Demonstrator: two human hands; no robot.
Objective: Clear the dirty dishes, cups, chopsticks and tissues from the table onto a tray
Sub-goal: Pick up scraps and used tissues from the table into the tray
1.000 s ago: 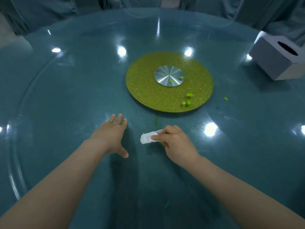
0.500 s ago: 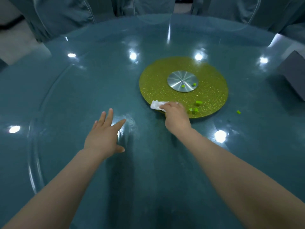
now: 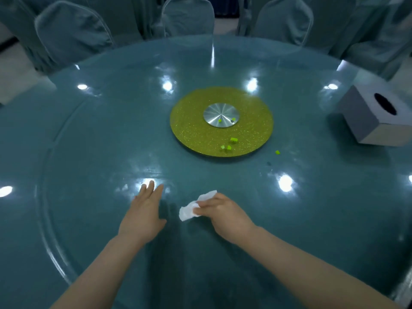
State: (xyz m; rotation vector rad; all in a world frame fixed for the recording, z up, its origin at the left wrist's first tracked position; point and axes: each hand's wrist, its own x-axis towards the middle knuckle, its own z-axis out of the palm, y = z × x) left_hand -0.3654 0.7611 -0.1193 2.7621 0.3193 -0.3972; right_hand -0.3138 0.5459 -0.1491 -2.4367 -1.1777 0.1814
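Your right hand (image 3: 225, 214) pinches a tissue (image 3: 189, 210), left hand (image 3: 143, 210) flat; green scraps (image 3: 229, 144) remain mid-bench, no tray visible.

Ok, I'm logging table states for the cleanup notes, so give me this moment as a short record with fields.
left hand: open, flat on the glass table
right hand: pinches a crumpled white tissue
gold disc: table centre, green scraps on it
stray scrap: on the glass beside the disc
tissue box: far right
tray: not in view
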